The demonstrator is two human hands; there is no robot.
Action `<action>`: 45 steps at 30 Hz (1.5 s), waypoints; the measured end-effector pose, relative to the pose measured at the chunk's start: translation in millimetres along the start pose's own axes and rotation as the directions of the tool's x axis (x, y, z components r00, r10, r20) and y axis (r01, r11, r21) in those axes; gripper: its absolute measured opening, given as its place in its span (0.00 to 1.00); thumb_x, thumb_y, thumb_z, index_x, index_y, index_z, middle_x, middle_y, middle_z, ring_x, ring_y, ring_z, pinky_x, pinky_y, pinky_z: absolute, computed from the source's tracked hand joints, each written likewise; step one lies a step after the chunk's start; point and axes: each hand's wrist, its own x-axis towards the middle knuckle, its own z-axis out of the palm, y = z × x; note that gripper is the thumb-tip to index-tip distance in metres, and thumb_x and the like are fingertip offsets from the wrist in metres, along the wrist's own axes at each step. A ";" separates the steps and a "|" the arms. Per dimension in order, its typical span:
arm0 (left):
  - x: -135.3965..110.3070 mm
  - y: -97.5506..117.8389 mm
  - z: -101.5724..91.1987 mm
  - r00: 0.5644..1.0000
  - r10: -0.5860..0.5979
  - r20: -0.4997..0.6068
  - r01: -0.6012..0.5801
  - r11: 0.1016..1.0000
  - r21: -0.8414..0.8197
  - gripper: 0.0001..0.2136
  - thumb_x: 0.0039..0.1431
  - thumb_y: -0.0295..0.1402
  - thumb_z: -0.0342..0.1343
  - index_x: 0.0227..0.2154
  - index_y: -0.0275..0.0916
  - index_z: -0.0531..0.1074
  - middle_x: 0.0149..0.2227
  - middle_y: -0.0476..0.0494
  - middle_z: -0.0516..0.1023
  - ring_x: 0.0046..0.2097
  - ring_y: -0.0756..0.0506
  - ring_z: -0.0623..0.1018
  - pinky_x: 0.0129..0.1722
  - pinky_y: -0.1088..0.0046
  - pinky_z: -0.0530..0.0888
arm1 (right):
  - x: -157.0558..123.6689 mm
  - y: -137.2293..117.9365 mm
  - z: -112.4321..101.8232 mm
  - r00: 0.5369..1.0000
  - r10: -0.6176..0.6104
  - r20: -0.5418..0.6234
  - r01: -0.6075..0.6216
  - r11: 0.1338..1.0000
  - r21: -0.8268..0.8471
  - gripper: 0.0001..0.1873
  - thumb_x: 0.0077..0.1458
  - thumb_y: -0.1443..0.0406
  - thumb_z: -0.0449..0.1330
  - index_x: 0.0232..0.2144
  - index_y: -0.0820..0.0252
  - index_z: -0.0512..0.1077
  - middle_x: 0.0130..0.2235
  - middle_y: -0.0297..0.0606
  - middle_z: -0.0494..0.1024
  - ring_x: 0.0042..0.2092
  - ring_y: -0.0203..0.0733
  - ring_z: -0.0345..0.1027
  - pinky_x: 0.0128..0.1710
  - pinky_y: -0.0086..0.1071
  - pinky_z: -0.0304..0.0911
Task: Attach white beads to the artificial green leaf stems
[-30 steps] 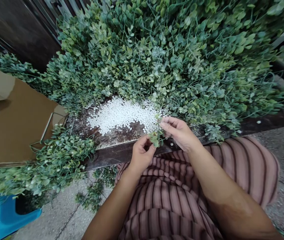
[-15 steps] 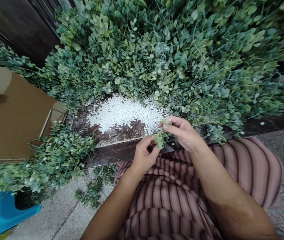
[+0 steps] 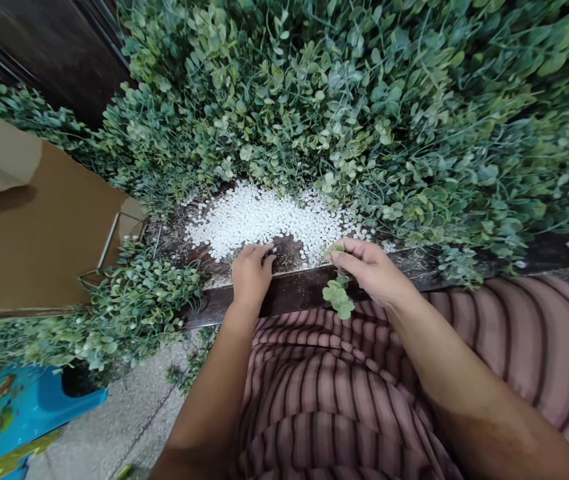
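Observation:
My right hand point(image 3: 371, 270) pinches a small green leafy sprig point(image 3: 338, 297) that hangs down over the front edge of a dark wooden board point(image 3: 294, 293). My left hand point(image 3: 250, 270) rests on the board with its fingers curled at the near edge of a heap of small white beads point(image 3: 269, 220). A large mass of green artificial foliage point(image 3: 344, 113) is piled behind the beads and spreads to both sides.
A brown cardboard box point(image 3: 29, 240) lies open at the left, with more foliage point(image 3: 129, 307) spilling in front of it. A blue plastic object point(image 3: 29, 407) sits at the lower left on the grey floor. My lap is covered by striped pink cloth point(image 3: 354, 400).
My left hand has let go of the sprig and moved up and left to the white beads. My right hand keeps the sprig, which now hangs down.

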 end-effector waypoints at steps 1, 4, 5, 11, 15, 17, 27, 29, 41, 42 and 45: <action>4.2 0.5 2.7 1.000 0.011 0.006 -0.011 1.000 0.023 0.08 0.50 0.29 0.54 0.32 0.41 0.76 0.31 0.44 0.75 0.34 0.45 0.74 0.39 0.68 0.68 | -0.6 -0.3 2.1 1.000 0.013 0.014 -0.012 1.000 -0.006 0.13 0.43 0.57 0.60 0.21 0.61 0.67 0.20 0.29 0.65 0.23 0.32 0.56 0.25 0.28 0.53; 12.3 2.5 9.4 1.000 0.024 0.012 -0.024 0.999 0.029 0.07 0.52 0.28 0.53 0.29 0.41 0.76 0.31 0.43 0.75 0.35 0.44 0.74 0.39 0.68 0.68 | -1.4 -0.5 6.9 0.999 0.036 0.031 -0.035 0.999 -0.028 0.16 0.44 0.54 0.59 0.20 0.61 0.65 0.18 0.27 0.60 0.21 0.30 0.52 0.22 0.27 0.50; 13.3 2.5 10.6 1.000 0.020 0.006 -0.021 1.000 0.008 0.07 0.52 0.29 0.53 0.28 0.40 0.76 0.31 0.43 0.76 0.36 0.44 0.74 0.40 0.68 0.68 | -1.4 0.1 8.1 0.999 0.040 0.030 -0.039 0.999 -0.033 0.17 0.44 0.53 0.59 0.20 0.61 0.65 0.18 0.26 0.59 0.21 0.30 0.51 0.21 0.26 0.49; -0.6 12.1 8.8 0.962 -0.269 0.047 0.253 0.810 -0.529 0.05 0.49 0.31 0.55 0.28 0.37 0.73 0.29 0.45 0.77 0.29 0.50 0.73 0.34 0.72 0.69 | -0.3 13.0 18.6 0.993 0.086 0.077 -0.088 0.996 0.028 0.20 0.42 0.50 0.60 0.19 0.61 0.65 0.19 0.28 0.61 0.22 0.30 0.51 0.22 0.27 0.49; -19.0 37.3 6.9 0.922 -0.304 0.240 0.373 0.528 -0.763 0.08 0.44 0.33 0.59 0.29 0.37 0.75 0.27 0.49 0.77 0.26 0.53 0.71 0.31 0.76 0.69 | -0.3 21.8 27.5 0.991 0.118 0.064 -0.125 0.986 0.109 0.20 0.38 0.50 0.62 0.18 0.62 0.65 0.18 0.27 0.60 0.21 0.30 0.52 0.22 0.27 0.48; -24.5 47.2 7.1 0.906 -0.296 0.303 0.411 0.441 -0.798 0.08 0.43 0.32 0.60 0.29 0.37 0.76 0.24 0.50 0.76 0.25 0.54 0.71 0.31 0.77 0.69 | -0.2 23.7 30.0 0.993 0.115 0.026 -0.118 0.983 0.139 0.19 0.38 0.51 0.63 0.18 0.62 0.67 0.17 0.26 0.60 0.21 0.29 0.50 0.22 0.26 0.47; -30.9 50.3 15.8 0.878 -0.339 0.338 0.443 0.309 -0.842 0.09 0.40 0.32 0.63 0.27 0.37 0.78 0.20 0.51 0.75 0.24 0.54 0.71 0.32 0.76 0.70 | -0.3 29.4 37.1 0.998 0.038 -0.055 -0.032 0.994 0.107 0.10 0.40 0.60 0.60 0.19 0.62 0.70 0.20 0.31 0.69 0.23 0.31 0.56 0.25 0.27 0.52; -32.1 50.5 16.7 0.876 -0.349 0.333 0.444 0.310 -0.841 0.09 0.40 0.32 0.63 0.28 0.38 0.78 0.21 0.51 0.75 0.25 0.54 0.71 0.33 0.76 0.70 | -0.6 30.5 37.7 0.997 0.027 -0.078 -0.020 0.996 0.089 0.09 0.40 0.60 0.60 0.19 0.62 0.70 0.20 0.30 0.68 0.23 0.31 0.55 0.25 0.27 0.52; -33.9 53.4 15.7 0.895 -0.367 0.254 0.407 0.439 -0.801 0.08 0.43 0.30 0.60 0.29 0.38 0.78 0.24 0.48 0.78 0.27 0.52 0.74 0.36 0.73 0.72 | -0.3 38.9 40.4 0.981 -0.099 -0.167 0.083 0.992 -0.097 0.09 0.42 0.63 0.57 0.16 0.60 0.65 0.18 0.29 0.61 0.24 0.32 0.53 0.24 0.26 0.51; -34.1 53.7 15.9 0.895 -0.369 0.251 0.407 0.442 -0.800 0.08 0.43 0.30 0.60 0.29 0.37 0.78 0.24 0.48 0.78 0.28 0.51 0.74 0.36 0.72 0.72 | -0.5 40.0 40.6 0.978 -0.117 -0.172 0.097 0.988 -0.116 0.09 0.43 0.63 0.56 0.16 0.60 0.64 0.18 0.29 0.61 0.24 0.32 0.53 0.24 0.27 0.51; -34.6 54.4 17.1 0.894 -0.375 0.244 0.405 0.445 -0.799 0.07 0.43 0.30 0.60 0.29 0.37 0.78 0.24 0.48 0.79 0.28 0.51 0.75 0.37 0.72 0.72 | -1.0 42.5 40.9 0.969 -0.161 -0.186 0.129 0.976 -0.173 0.09 0.44 0.64 0.55 0.16 0.60 0.64 0.19 0.29 0.62 0.24 0.32 0.54 0.25 0.27 0.53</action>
